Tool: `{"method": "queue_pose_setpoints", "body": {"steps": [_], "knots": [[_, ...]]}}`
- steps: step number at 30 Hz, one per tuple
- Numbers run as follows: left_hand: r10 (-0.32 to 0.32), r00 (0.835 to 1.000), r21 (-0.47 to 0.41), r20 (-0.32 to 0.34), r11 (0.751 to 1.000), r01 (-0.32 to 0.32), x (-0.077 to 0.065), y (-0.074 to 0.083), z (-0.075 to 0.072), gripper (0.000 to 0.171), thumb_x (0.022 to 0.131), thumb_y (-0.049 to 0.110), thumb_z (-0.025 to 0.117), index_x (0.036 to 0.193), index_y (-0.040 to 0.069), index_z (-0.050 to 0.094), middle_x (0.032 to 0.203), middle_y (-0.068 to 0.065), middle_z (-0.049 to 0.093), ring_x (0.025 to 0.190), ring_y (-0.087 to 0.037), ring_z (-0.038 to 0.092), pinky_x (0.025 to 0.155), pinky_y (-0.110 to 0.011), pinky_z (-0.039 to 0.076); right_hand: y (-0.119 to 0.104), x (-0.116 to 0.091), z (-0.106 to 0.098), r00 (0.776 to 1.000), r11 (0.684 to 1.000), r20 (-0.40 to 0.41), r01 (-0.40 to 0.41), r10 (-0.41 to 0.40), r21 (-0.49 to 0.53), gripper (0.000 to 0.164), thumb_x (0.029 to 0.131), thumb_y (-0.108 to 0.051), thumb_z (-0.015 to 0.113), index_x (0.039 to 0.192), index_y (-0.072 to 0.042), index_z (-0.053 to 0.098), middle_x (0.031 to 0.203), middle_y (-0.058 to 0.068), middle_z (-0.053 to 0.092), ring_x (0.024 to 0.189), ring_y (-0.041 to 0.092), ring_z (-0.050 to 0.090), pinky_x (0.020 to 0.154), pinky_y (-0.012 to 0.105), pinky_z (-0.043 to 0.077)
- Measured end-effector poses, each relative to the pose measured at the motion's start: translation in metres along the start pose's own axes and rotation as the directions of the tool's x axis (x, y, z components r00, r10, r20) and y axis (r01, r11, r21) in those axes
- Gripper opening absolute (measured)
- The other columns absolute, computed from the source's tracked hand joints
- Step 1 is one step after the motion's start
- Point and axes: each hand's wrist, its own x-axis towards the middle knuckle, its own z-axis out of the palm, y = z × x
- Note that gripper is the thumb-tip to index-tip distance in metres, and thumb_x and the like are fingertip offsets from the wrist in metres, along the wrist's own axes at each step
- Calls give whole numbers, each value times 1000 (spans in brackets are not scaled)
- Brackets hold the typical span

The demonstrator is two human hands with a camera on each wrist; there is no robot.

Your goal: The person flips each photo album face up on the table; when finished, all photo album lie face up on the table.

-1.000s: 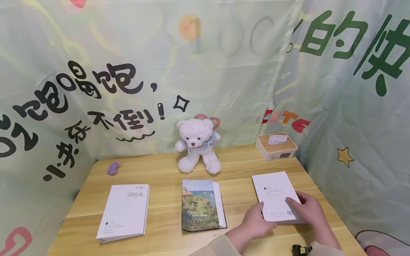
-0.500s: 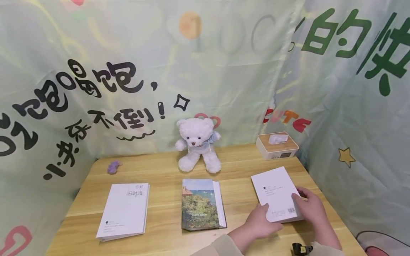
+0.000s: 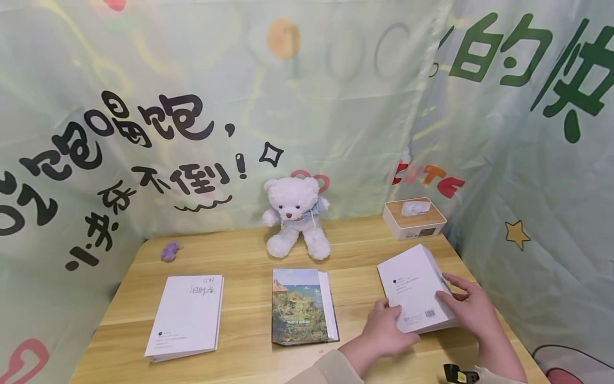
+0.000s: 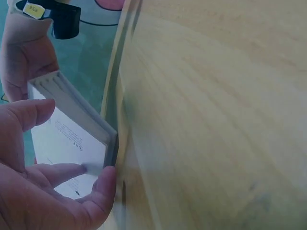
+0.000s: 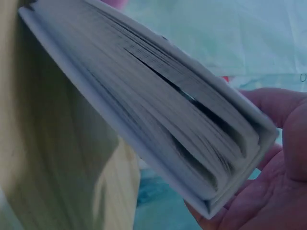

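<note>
A thick photo album (image 3: 412,290), white cover up with small print and a barcode, is tilted at the right of the table. My left hand (image 3: 386,330) holds its lower left corner, thumb on the cover and a finger at the side edge. On the opposite side, my right hand (image 3: 472,309) grips the right edge, its thumb over the cover. The right wrist view brings out the album's page edges (image 5: 144,105), slightly fanned between the covers. Beside it lies an album with a landscape cover (image 3: 299,306); another white album (image 3: 187,314) rests at the left.
A white teddy bear (image 3: 295,218) sits at the back middle of the wooden table (image 3: 249,320). The tissue box (image 3: 414,218) stands at the back right, and a small purple object (image 3: 170,251) at the back left. Printed cloth (image 3: 336,122) hangs behind the table.
The album in my hands has turned slightly and its right side has come up, showing more page edges. My right hand has shifted a little outward along with it.
</note>
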Motion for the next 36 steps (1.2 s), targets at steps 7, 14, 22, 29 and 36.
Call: {"method": "queue_pose_setpoints", "body": {"steps": [7,14,22,29,36], "knots": [[103,994,-87,-22,991,-104,-2,3,-4,74,77,38,91,143,14,68,141,5,55,121,-10,56,106,-25,47,-7,-5,-2,1000,1000,-8,4,-4,24,65,105,-33,68,147,13,52,140,35,58,94,15,62,68,23,55],[204,977,-151,-64,966,-212,-5,11,-12,63,85,36,87,143,22,67,138,4,59,109,-3,56,95,-21,50,-11,-5,1,999,995,-19,-39,41,94,53,111,-28,56,147,11,53,145,33,57,100,14,60,71,22,55],[223,968,-112,-115,965,-236,-5,18,-19,73,89,45,84,154,29,56,147,2,61,123,-12,60,100,-29,51,-9,-5,6,999,967,21,-38,34,251,46,112,-10,44,152,13,46,142,29,60,90,-4,60,74,28,59],[216,973,-107,-76,969,-223,0,21,-30,85,83,51,88,157,39,50,144,1,60,118,-10,58,92,-29,51,-5,-6,10,998,950,38,35,-49,311,48,109,-11,59,149,13,49,124,7,73,92,0,64,72,32,61],[126,990,-179,-62,975,-135,0,26,-36,78,85,56,84,153,41,48,135,1,62,112,-11,60,90,-33,52,4,-5,12,990,873,94,46,-104,485,39,107,-9,64,144,4,62,107,-24,71,95,3,68,73,32,61]]}}
